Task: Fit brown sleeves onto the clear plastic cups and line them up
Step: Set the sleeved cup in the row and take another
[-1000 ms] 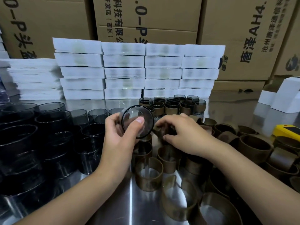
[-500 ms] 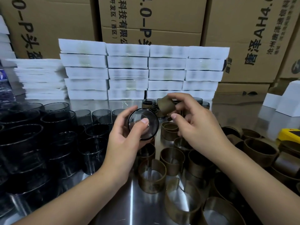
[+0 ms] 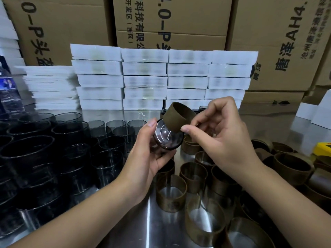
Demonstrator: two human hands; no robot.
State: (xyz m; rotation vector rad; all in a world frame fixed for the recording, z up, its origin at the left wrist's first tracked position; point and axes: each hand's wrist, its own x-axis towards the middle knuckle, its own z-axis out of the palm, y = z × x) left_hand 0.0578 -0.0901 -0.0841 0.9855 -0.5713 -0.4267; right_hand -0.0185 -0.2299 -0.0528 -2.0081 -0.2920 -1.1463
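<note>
A clear cup (image 3: 166, 138) is gripped sideways in the left hand (image 3: 146, 161); a brown sleeve (image 3: 179, 116) is pinched by the right hand (image 3: 222, 135) at its rim. Sleeving is in hand; the sleeve must be squared to the cup next. Free room is confined to the table (image 3: 148, 221) strip between the unsleeved cups (image 3: 114, 126) and the loose sleeves (image 3: 171, 194).

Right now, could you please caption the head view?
Left hand holds a clear cup; right hand pinches a brown sleeve beside it.

A packing room or small factory storeroom: printed cardboard cartons (image 3: 172, 20) stacked behind, piles of flat white boxes (image 3: 145, 79), and a steel desk (image 3: 148, 221) crowded with clear plastic cups (image 3: 75, 140) and brown sleeves (image 3: 171, 193) in bulk.
</note>
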